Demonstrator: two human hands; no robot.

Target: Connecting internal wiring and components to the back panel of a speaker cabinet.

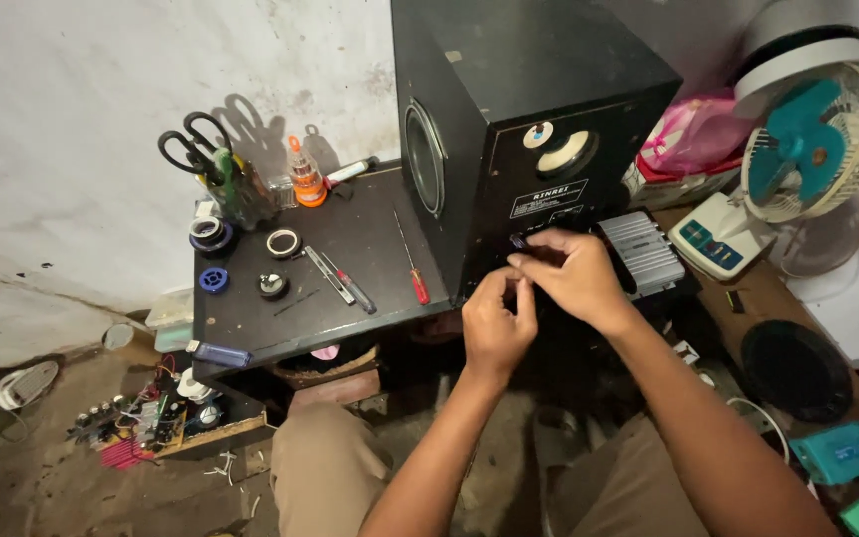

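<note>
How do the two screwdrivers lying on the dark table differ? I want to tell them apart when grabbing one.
The red-handled screwdriver has a long thin bare shaft and lies nearest the black speaker box, pointing away from the person. The grey screwdriver to its left looks thicker and shorter, with a small red band near its lower end, and lies slanted the other way. Both lie flat on the table, untouched by either hand.

Upright black speaker box (519, 119) on table
</note>
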